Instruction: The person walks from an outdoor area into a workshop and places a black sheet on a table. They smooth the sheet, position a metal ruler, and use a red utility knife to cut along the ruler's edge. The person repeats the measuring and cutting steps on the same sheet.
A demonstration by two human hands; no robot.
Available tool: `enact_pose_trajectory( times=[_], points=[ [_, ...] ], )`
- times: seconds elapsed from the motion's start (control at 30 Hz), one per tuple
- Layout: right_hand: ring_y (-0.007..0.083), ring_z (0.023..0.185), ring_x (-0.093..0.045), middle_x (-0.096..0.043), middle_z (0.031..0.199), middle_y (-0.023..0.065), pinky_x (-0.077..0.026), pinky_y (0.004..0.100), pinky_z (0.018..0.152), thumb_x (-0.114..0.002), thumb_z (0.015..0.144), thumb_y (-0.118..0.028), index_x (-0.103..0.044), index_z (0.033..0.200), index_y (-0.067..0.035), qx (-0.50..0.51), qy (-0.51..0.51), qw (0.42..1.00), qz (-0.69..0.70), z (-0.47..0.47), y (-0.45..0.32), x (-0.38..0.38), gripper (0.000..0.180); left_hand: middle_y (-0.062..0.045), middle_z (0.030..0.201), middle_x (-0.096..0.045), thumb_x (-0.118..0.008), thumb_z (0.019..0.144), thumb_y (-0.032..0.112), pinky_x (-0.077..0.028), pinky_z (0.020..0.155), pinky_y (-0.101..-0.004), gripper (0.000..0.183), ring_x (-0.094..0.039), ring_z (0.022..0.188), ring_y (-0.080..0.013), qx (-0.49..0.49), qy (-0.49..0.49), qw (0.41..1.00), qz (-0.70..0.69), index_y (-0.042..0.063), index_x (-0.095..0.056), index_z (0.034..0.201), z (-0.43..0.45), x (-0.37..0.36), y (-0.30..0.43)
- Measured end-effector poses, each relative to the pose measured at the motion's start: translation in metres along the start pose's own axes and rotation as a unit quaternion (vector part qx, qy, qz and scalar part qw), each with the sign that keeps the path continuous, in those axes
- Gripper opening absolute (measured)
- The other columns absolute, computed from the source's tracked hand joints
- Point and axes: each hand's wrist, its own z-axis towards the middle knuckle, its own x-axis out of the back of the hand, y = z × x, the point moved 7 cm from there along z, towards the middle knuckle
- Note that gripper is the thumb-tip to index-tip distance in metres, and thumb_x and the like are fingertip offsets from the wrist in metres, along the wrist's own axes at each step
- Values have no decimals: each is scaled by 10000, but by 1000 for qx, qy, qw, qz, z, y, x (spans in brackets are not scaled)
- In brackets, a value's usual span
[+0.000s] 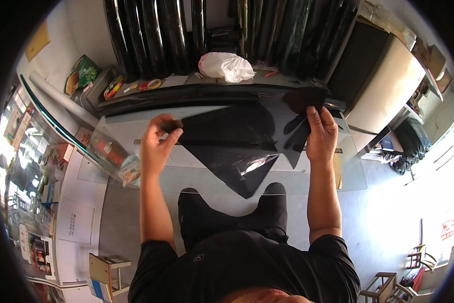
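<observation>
A piece of dark, glossy film (pixel 227 132) hangs between my hands above a glass tabletop (pixel 196 181). Its left corner is pinched between the thumb and fingers of my left hand (pixel 159 138). At the film's right side, my right hand (pixel 322 130) grips the upper part, thumb on top. The film sags into folds, and one pointed corner droops past the table's front edge towards my knees. Behind it a long roll of dark film (pixel 143 99) lies along the back of the tabletop.
Tall rolls of film (pixel 158 38) stand against the back wall. A white plastic bag (pixel 227 67) and a tape roll (pixel 154 84) lie on the ledge. A refrigerator (pixel 393 72) stands right, a glass display counter (pixel 41 181) left. Wooden stools (pixel 102 267) stand on the floor.
</observation>
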Motion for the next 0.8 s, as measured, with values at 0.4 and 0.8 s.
enact_pose_trajectory(
  times=[0.4,0.8],
  points=[
    [34,999,-638,-780,1089,-48,-490,199,929,-769,1080,-153,-800,1235,-22,53,1,998,47,0,-31,25,206,-70,1263,-728,-726,962,-62,-522,1078,-295,358,-702,1191,-165,-105,-10,968,-226,1,-693,1313,13,-15,22],
    [96,1087,-712,-799,1161,-23,-565,302,1062,-835,994,-49,-817,1244,-90,-79,-40,996,28,11,44,37,253,97,935,-620,-807,1060,229,-394,729,-164,227,-474,809,1,-27,0,992,-124,46,-746,1180,54,-42,21]
  ],
)
